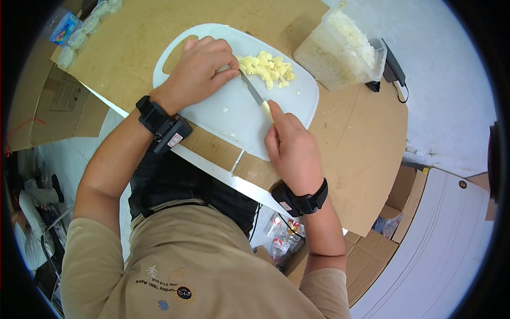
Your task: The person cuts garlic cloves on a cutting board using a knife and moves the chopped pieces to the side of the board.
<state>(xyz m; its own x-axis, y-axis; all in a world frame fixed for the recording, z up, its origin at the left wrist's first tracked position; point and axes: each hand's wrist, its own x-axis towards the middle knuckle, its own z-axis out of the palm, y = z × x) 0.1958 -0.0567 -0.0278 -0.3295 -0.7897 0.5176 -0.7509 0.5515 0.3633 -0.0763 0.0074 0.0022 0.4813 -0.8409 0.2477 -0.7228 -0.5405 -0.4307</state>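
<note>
My right hand [295, 146] is closed around the pale handle of a small knife [252, 89], index finger stretched along it. The blade points up and left, its tip at the fingertips of my left hand [201, 72]. Those fingers are pinched on a pale piece, apparently a garlic clove [223, 68], mostly covered by them. Beside the blade lies a pile of pale yellow garlic slices [268, 68]. Everything rests on a white cutting board [210, 114] with a handle slot at its left end. A few small scraps are scattered near its front edge.
A clear plastic tub [326, 61] of white grains, likely rice, stands right of the board, beside a black device [393, 66] with a cable. Cardboard [356, 143] covers the table. Small clear cups [78, 38] and a blue box [65, 28] are at the far left.
</note>
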